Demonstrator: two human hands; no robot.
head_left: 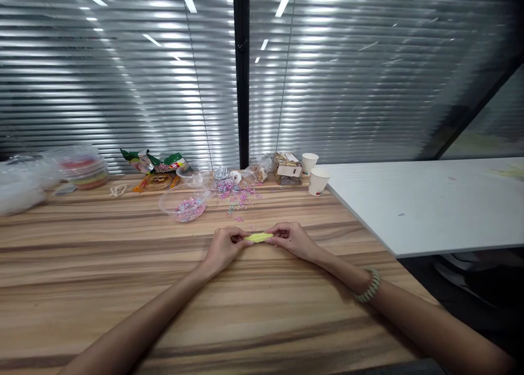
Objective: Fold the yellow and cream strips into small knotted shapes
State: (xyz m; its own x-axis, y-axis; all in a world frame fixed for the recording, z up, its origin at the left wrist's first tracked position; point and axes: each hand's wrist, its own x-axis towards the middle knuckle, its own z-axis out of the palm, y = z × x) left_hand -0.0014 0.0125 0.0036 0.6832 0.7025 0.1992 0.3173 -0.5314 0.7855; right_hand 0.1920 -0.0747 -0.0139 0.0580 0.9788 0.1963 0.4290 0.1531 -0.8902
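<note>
Between my two hands, just above the wooden table [262,293], is a short, slim yellow piece [258,237] with a ridged look; its exact kind I cannot make out. The thumb and fingers of my left hand [225,248] pinch its left end. At the opposite end, my right hand [295,240] grips it the same way, with a beaded or braided bracelet [370,287] round the wrist. Small pink, purple and blue bits [241,197] lie scattered beyond my hands. A clear bowl [166,203] holds more of these bits.
Snack packets [158,165] and stacked clear containers [82,167] stand at the back left. Two paper cups [319,181] and a small box [288,169] are at the back right. A white table [429,206] adjoins on the right. Blinds hang behind glass.
</note>
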